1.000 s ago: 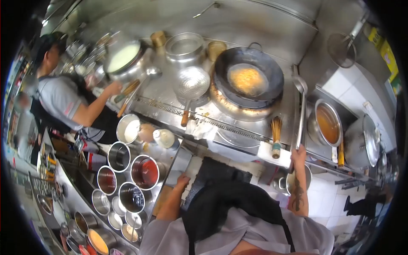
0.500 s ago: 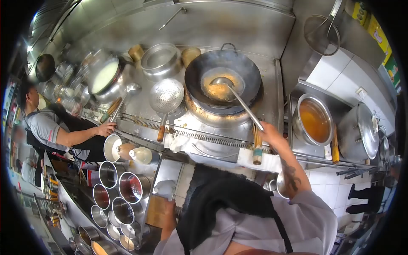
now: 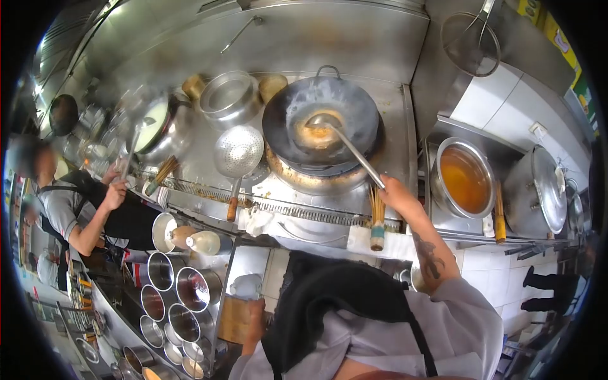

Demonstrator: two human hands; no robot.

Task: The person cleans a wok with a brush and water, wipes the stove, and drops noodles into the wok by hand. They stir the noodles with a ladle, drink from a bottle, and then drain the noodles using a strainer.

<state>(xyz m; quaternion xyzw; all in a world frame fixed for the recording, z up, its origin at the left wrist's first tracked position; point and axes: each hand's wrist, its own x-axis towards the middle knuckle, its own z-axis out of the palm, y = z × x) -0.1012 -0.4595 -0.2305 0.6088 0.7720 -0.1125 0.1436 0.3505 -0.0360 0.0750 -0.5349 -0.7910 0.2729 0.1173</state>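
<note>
Now right hand [image 3: 396,192] fingers grip the ladle [image 3: 351,149] in the wok [image 3: 294,101]; left hand [image 3: 256,315] grasp unclear; yellow label [image 3: 557,33] unreadable.

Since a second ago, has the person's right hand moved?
Yes. The right hand moved left, closer to the wok, carrying the ladle into it.

There is one wok [image 3: 297,101], one ladle [image 3: 349,150], one skimmer [image 3: 238,152], one bamboo brush [image 3: 377,218], one pot of orange broth [image 3: 465,178] and two brown cups [image 3: 193,86].
</note>
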